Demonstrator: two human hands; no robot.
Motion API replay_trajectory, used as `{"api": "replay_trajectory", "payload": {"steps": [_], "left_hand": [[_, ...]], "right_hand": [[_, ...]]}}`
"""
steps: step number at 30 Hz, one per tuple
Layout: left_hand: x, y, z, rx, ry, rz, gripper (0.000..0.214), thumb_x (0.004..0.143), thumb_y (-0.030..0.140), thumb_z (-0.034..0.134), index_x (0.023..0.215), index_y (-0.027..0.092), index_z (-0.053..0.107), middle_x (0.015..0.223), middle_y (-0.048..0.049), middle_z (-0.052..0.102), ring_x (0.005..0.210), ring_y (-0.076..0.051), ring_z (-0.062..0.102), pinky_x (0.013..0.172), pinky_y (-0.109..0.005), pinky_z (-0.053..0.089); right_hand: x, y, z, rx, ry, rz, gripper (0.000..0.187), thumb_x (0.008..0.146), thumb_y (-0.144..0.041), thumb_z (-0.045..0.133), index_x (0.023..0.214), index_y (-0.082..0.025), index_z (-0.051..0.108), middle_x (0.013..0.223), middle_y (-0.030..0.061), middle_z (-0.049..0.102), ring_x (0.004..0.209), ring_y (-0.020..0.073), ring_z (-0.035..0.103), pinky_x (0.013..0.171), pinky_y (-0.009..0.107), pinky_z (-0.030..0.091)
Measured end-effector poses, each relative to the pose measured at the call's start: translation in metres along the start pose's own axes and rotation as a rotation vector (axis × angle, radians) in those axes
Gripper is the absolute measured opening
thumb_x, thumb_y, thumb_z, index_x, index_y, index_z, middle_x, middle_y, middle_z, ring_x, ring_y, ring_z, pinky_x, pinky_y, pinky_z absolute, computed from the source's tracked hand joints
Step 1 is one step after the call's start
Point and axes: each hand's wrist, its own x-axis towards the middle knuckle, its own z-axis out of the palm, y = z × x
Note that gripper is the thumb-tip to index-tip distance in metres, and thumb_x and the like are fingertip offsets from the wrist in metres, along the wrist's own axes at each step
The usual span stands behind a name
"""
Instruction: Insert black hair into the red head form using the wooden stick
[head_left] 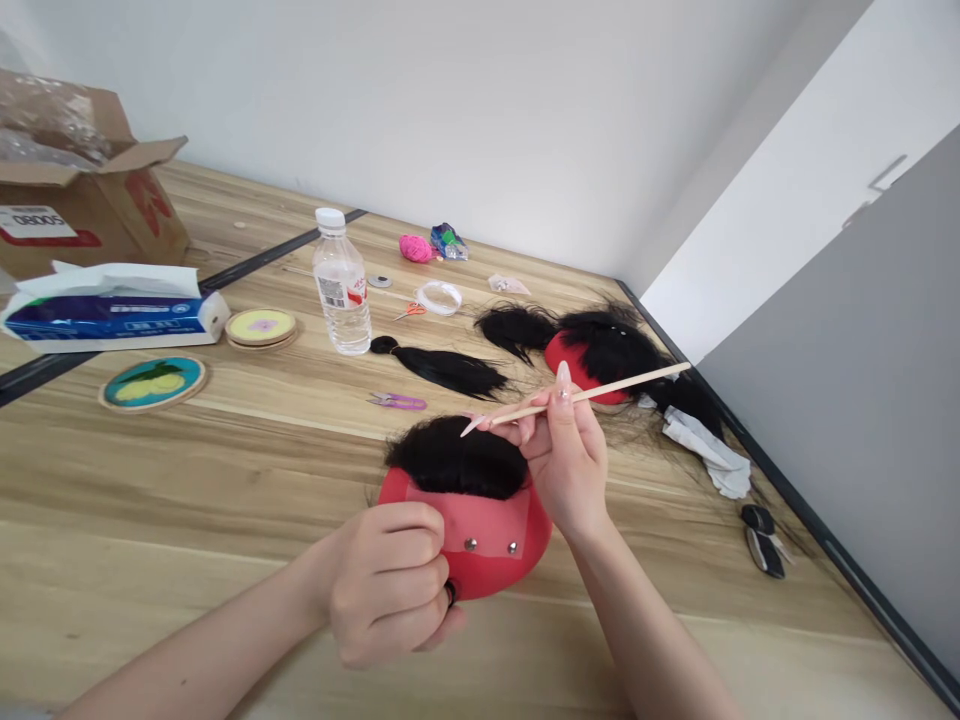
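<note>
left hand (390, 585) low in the foreground, forearm coming in from the bottom left, knuckles up, fingers curled together and clamped on the near edge of the red dome-shaped block (487, 545). the block sits on the wooden table (187, 500) right in front of the person, a paler red patch pinned on its face with two metal studs (491, 546), and a tuft of black hair (457, 458) covering its top.

right hand (564, 455) is up above the far right side of the block, forearm rising from the bottom edge, wrist bent slightly back. thumb and fingers pinched together on a thin wooden stick (592, 392), index finger standing straight with a long pale nail. the stick runs slantwise, its pointed end down-left just over the hair on the block, its other end up-right.

behind it, a second red block (574, 358) buried under more black hair, a loose bundle of black hair (446, 368) lying flat to its left, small purple snips (397, 402) just in front of that. a plastic water bottle (341, 285) stands upright farther back, a tissue pack (112, 312) and a cardboard box (82, 190) at far left, two round embroidery hoops (154, 382) near them. a white cloth (709, 450) and black clips (763, 540) lie at the right edge.
</note>
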Motion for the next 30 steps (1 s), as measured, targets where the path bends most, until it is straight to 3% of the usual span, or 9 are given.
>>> {"api": "replay_trajectory", "payload": {"steps": [5, 8, 12, 18, 24, 27, 30], "left_hand": [[-0.001, 0.000, -0.001, -0.018, -0.037, -0.036, 0.033, 0.089, 0.014, 0.063, 0.057, 0.016, 0.058, 0.059, 0.0015, 0.063, 0.054, -0.009, 0.054, 0.069, -0.024, 0.063], [-0.001, -0.001, -0.001, -0.010, -0.024, -0.025, 0.035, 0.092, 0.013, 0.056, 0.057, 0.015, 0.057, 0.058, 0.0008, 0.063, 0.053, -0.008, 0.055, 0.068, -0.024, 0.063], [0.001, -0.002, -0.002, 0.004, -0.020, -0.024, 0.035, 0.092, 0.013, 0.056, 0.057, 0.015, 0.057, 0.056, 0.0013, 0.063, 0.052, -0.009, 0.056, 0.067, -0.023, 0.063], [0.004, -0.003, -0.005, 0.034, -0.049, -0.049, 0.041, 0.095, 0.011, 0.048, 0.055, 0.015, 0.056, 0.055, 0.0013, 0.063, 0.052, -0.008, 0.055, 0.069, -0.021, 0.061], [0.009, -0.005, -0.007, 0.062, 0.004, -0.043, 0.045, 0.097, 0.013, 0.045, 0.053, 0.016, 0.055, 0.052, 0.0016, 0.060, 0.051, -0.008, 0.050, 0.066, -0.019, 0.060], [0.009, -0.004, -0.006, 0.070, 0.021, -0.029, 0.041, 0.095, 0.013, 0.048, 0.054, 0.016, 0.057, 0.054, 0.0014, 0.060, 0.052, -0.009, 0.051, 0.065, -0.021, 0.060], [0.006, -0.002, -0.004, 0.060, 0.030, 0.000, 0.040, 0.094, 0.013, 0.050, 0.055, 0.016, 0.058, 0.056, 0.0017, 0.060, 0.053, -0.009, 0.051, 0.064, -0.022, 0.059]], "right_hand": [[0.011, 0.016, -0.010, -0.027, -0.052, 0.096, 0.033, 0.086, -0.055, 0.067, 0.080, -0.024, 0.056, 0.060, -0.0057, 0.051, 0.066, 0.0181, 0.071, 0.071, 0.037, 0.061], [0.017, 0.019, -0.016, -0.049, -0.099, 0.184, 0.035, 0.083, -0.055, 0.071, 0.081, -0.023, 0.056, 0.061, -0.0063, 0.052, 0.066, 0.0181, 0.072, 0.073, 0.037, 0.061], [0.021, 0.021, -0.023, -0.128, -0.073, 0.184, 0.041, 0.079, -0.061, 0.070, 0.083, -0.023, 0.055, 0.063, -0.0063, 0.053, 0.071, 0.0202, 0.074, 0.078, 0.038, 0.060], [0.027, 0.033, -0.037, -0.481, -0.033, 0.100, 0.042, 0.090, -0.064, 0.053, 0.088, -0.022, 0.054, 0.064, -0.0029, 0.060, 0.073, 0.0209, 0.074, 0.078, 0.035, 0.057], [0.030, 0.016, -0.042, -0.733, 0.045, -0.190, 0.033, 0.096, -0.050, 0.053, 0.088, -0.020, 0.063, 0.073, 0.0029, 0.071, 0.079, 0.0205, 0.071, 0.084, 0.038, 0.053], [0.020, -0.004, -0.031, -0.599, 0.082, -0.270, 0.026, 0.092, -0.043, 0.062, 0.079, -0.020, 0.063, 0.068, 0.0001, 0.065, 0.072, 0.0183, 0.070, 0.075, 0.033, 0.055], [0.002, -0.017, -0.015, -0.360, -0.134, -0.184, 0.025, 0.097, -0.037, 0.056, 0.078, -0.021, 0.059, 0.058, -0.0047, 0.057, 0.052, 0.0135, 0.064, 0.060, 0.029, 0.055]]}}
